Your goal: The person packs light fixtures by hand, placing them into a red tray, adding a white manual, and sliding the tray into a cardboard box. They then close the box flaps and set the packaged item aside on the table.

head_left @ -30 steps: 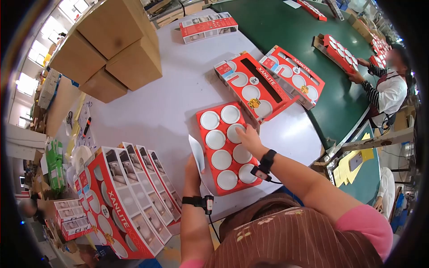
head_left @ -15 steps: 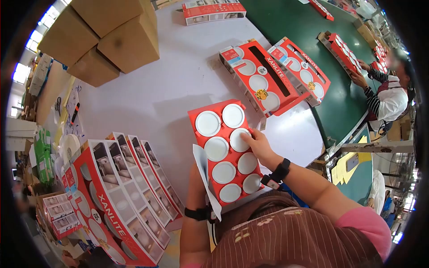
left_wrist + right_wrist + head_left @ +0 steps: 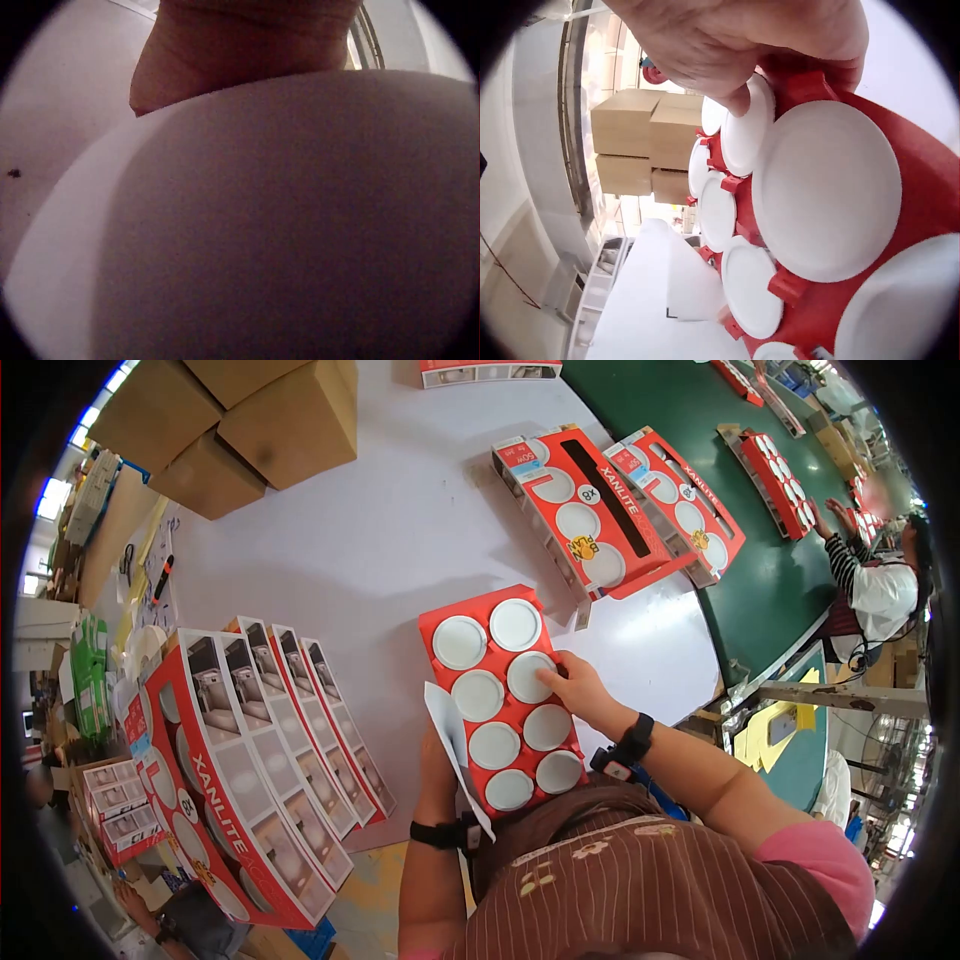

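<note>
A red tray (image 3: pixel 485 722) of round white lamps (image 3: pixel 508 788) is held tilted above the near part of the table. My right hand (image 3: pixel 588 693) grips the tray's right edge, its thumb resting on one lamp's white face; the right wrist view shows this thumb (image 3: pixel 739 101) too. On the left, a white sheet (image 3: pixel 452 745) stands along the tray's edge. My left hand (image 3: pixel 436 765) holds the sheet there, mostly hidden behind it. In the right wrist view a fingertip (image 3: pixel 724 313) shows between sheet and tray. The left wrist view is filled by the sheet (image 3: pixel 285 225) below the wrist.
A row of filled red-and-white boxes (image 3: pixel 240 790) stands at the left. Two printed boxes (image 3: pixel 590 510) lie at the right, with brown cartons (image 3: pixel 290 430) at the back left. A knife (image 3: pixel 162 580) lies by the left edge. Another person (image 3: pixel 880 590) works at the green table (image 3: pixel 765 580).
The tray has come up off the table and tilted toward me, with the sheet and both hands moving along. Since half a second ago it has barely shifted. The other person's hands have left their tray.
</note>
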Demonstrator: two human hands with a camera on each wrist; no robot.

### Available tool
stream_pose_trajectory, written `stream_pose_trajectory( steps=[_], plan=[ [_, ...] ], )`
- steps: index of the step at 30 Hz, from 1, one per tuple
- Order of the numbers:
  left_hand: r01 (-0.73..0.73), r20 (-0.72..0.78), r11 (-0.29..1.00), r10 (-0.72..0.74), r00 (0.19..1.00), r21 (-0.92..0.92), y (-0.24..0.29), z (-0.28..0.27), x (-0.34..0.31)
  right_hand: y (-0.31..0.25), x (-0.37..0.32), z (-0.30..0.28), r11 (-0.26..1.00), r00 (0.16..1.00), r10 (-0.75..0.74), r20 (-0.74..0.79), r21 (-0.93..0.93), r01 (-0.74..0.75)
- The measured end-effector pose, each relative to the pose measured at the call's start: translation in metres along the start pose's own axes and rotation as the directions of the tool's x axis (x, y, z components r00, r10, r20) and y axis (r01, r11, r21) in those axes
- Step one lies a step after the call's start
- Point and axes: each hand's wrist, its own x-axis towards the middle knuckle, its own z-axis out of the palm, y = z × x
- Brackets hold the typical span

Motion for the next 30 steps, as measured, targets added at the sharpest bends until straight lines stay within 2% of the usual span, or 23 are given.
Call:
stream_pose_trajectory(
  steps=[1, 3, 5, 6, 8, 11, 12, 13, 14, 15, 17, 18, 20, 23, 25, 26, 28, 29, 30],
  plan=[
    [0.076, -0.037, 0.996, -0.077, 0.996, -0.041, -0.004, -0.001, 0.003, 0.005, 0.000, 0.003, 0.999, 0.998, -0.047, -0.031, 0.006, 0.047],
    [0.034, -0.016, 0.999, -0.034, 0.999, 0.030, -0.012, -0.008, 0.008, 0.007, -0.004, 0.004, 0.996, 0.994, -0.089, -0.062, 0.010, 0.090],
    [-0.010, 0.006, 0.996, 0.009, 1.000, 0.094, -0.018, -0.012, 0.007, -0.001, -0.010, -0.001, 0.934, 0.939, -0.306, -0.157, -0.242, 0.263],
    [0.000, -0.028, 0.993, 0.004, 1.000, 0.117, -0.014, -0.011, 0.006, -0.003, -0.010, -0.003, 0.933, 0.939, -0.307, -0.155, -0.245, 0.265],
    [0.007, -0.064, 0.991, 0.002, 0.998, 0.137, -0.009, -0.009, 0.001, -0.007, -0.010, -0.010, 0.767, 0.844, -0.520, -0.136, -0.509, 0.390],
    [-0.052, -0.022, 0.973, 0.058, 0.998, 0.224, -0.006, -0.007, -0.002, -0.015, -0.004, -0.019, 0.706, 0.837, -0.542, -0.076, -0.580, 0.405],
    [0.007, -0.033, 0.989, -0.002, 0.999, 0.151, -0.008, -0.006, -0.001, -0.017, -0.001, -0.022, 0.706, 0.836, -0.544, -0.076, -0.580, 0.406],
    [0.065, -0.039, 0.995, -0.063, 0.997, 0.076, -0.010, -0.006, 0.001, -0.018, 0.003, -0.025, 0.823, 0.914, -0.403, -0.049, -0.456, 0.339],
    [0.063, -0.037, 0.995, -0.060, 0.997, 0.077, -0.011, -0.006, 0.001, -0.017, 0.005, -0.027, 0.912, 0.966, -0.258, 0.002, -0.329, 0.244],
    [0.062, -0.042, 0.997, -0.059, 0.997, 0.054, -0.012, -0.006, 0.000, -0.014, 0.005, -0.030, 0.911, 0.966, -0.260, 0.000, -0.330, 0.245],
    [0.058, -0.048, 0.998, -0.057, 0.997, 0.026, -0.012, -0.006, -0.001, -0.006, 0.006, -0.036, 0.967, 0.974, -0.220, 0.046, -0.118, 0.224],
    [0.014, -0.047, 0.996, -0.010, 0.999, 0.085, -0.009, -0.004, -0.003, -0.002, 0.005, -0.038, 0.967, 0.974, -0.221, 0.048, -0.122, 0.225],
    [-0.028, -0.046, 0.990, 0.034, 0.998, 0.139, -0.011, -0.003, -0.003, 0.005, 0.001, -0.043, 0.976, 0.975, -0.218, 0.038, -0.002, 0.219],
    [0.011, -0.023, 0.999, -0.010, 1.000, 0.034, -0.029, -0.010, 0.003, 0.012, 0.001, -0.050, 0.988, 0.987, -0.145, 0.076, 0.063, 0.140],
    [0.168, -0.070, 0.986, -0.168, 0.983, -0.012, -0.035, -0.010, 0.005, 0.018, 0.002, -0.051, 0.986, 0.983, -0.155, 0.096, 0.079, 0.148],
    [0.173, -0.072, 0.985, -0.174, 0.982, -0.018, -0.038, -0.011, 0.003, 0.021, 0.002, -0.052, 0.982, 0.979, -0.170, 0.113, 0.100, 0.159],
    [-0.040, -0.016, 0.989, 0.043, 0.999, 0.144, -0.030, -0.008, -0.001, 0.025, 0.002, -0.054, 0.980, 0.974, -0.186, 0.128, 0.101, 0.174],
    [0.103, -0.076, 0.994, -0.099, 0.992, 0.047, -0.040, -0.008, 0.002, 0.026, 0.002, -0.055, 0.975, 0.968, -0.207, 0.139, 0.107, 0.194],
    [0.107, -0.080, 0.993, -0.104, 0.991, 0.040, -0.036, -0.006, -0.001, 0.028, 0.002, -0.055, 0.977, 0.968, -0.203, 0.145, 0.101, 0.190]
  ],
)
